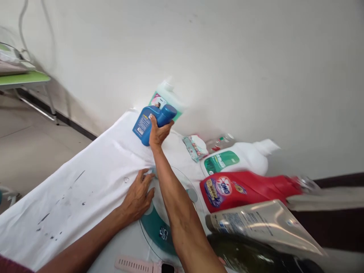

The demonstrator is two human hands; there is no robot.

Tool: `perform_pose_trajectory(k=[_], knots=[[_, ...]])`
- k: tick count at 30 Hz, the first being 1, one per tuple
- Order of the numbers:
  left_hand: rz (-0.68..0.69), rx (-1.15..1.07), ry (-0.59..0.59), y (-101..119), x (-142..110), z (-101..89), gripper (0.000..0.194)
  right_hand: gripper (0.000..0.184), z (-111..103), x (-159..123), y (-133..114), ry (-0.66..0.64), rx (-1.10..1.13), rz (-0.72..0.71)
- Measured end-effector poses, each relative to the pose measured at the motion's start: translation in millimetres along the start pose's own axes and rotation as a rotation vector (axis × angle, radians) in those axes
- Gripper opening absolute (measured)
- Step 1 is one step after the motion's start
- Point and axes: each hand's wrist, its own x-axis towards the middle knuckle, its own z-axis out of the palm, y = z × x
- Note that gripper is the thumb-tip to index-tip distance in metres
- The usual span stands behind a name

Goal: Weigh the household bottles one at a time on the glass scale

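Observation:
My right hand [159, 133] is wrapped round a blue bottle [146, 123] with a blue cap, held tilted near the far end of the table. Just behind it stands a clear bottle of green liquid [167, 94] with a white top. My left hand [140, 195] rests at the left rim of a round glass scale [153, 223], fingers apart and slightly bent, holding nothing. My right forearm crosses over the scale and hides part of it. Its lit display seems to read 197, though blur makes this unsure.
Along the right lie a small patterned packet [195, 147], a white bottle with a green label [222, 161], a red OMO detergent bottle [244, 189], a silvery tube [256, 223] and a dark green bottle [250, 254]. A pink-strapped watch [136, 264] lies in front. White cloth [93, 178] covers the table against the wall.

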Motion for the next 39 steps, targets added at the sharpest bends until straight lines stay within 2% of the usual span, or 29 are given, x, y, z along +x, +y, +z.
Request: perform_pose_trajectory(k=[3, 6, 8, 10, 13, 15, 17, 19, 21, 23, 25, 28, 31, 36, 39], knots=[[0.033, 0.03, 0.014, -6.0, 0.7, 2.2, 0.038, 0.065, -4.8, 5.3, 3.2, -0.081, 0.039, -0.031], [0.051, 0.063, 0.025, -9.3, 2.3, 1.6, 0.036, 0.071, -18.4, 0.7, 2.0, -0.118, 0.017, -0.053], [0.044, 0.078, 0.004, -9.0, 3.7, -0.9, 0.036, 0.076, -37.9, -12.4, -2.6, -0.122, -0.011, -0.084], [0.035, 0.091, -0.033, -7.7, 4.7, -4.0, 0.037, 0.075, -69.9, -34.3, -11.0, -0.146, -0.032, -0.145], [0.037, 0.104, -0.051, -6.2, 5.1, -7.2, 0.038, 0.061, -144.1, -75.8, -29.5, -0.2, -0.081, -0.26], [0.026, 0.106, -0.045, -5.9, 5.0, -7.9, 0.039, 0.055, -206.8, -100.9, -41.9, -0.145, -0.181, -0.397], [0.007, 0.106, -0.051, -5.5, 4.8, -8.2, 0.04, 0.062, -272.6, -119.1, -49.9, 0.053, -0.374, -0.543], [-0.005, 0.108, -0.062, -4.6, 5.0, -9.2, 0.042, 0.071, -333.1, -130.1, -50.6, 0.312, -0.525, -0.66], [-0.012, 0.12, -0.075, -3.1, 5.7, -11.0, 0.044, 0.072, -381.2, -137.0, -43.0, 0.477, -0.625, -0.563], [-0.019, 0.142, -0.089, -1.3, 6.9, -12.9, 0.046, 0.071, -412.6, -142.7, -29.1, 0.572, -0.599, -0.327], [-0.027, 0.166, -0.098, 0.4, 8.2, -14.4, 0.047, 0.073, -426.9, -148.4, -13.4, 0.602, -0.479, -0.07], [-0.034, 0.189, -0.098, 2.8, 10.1, -15.4, 0.047, 0.077, -424.2, -154.5, 3.2, 0.484, -0.296, 0.16], [-0.021, 0.197, -0.093, 4.0, 11.4, -15.5, 0.046, 0.077, -410.3, -154.4, 7.7, 0.37, -0.239, 0.225], [-0.023, 0.2, -0.087, 3.1, 10.4, -14.5, 0.045, 0.062, -395.7, -153.4, 3.1, 0.427, -0.251, 0.246], [-0.033, 0.184, -0.091, 2.0, 8.5, -13.4, 0.045, 0.065, -388.5, -158.5, -11.5, 0.446, -0.218, 0.201]])
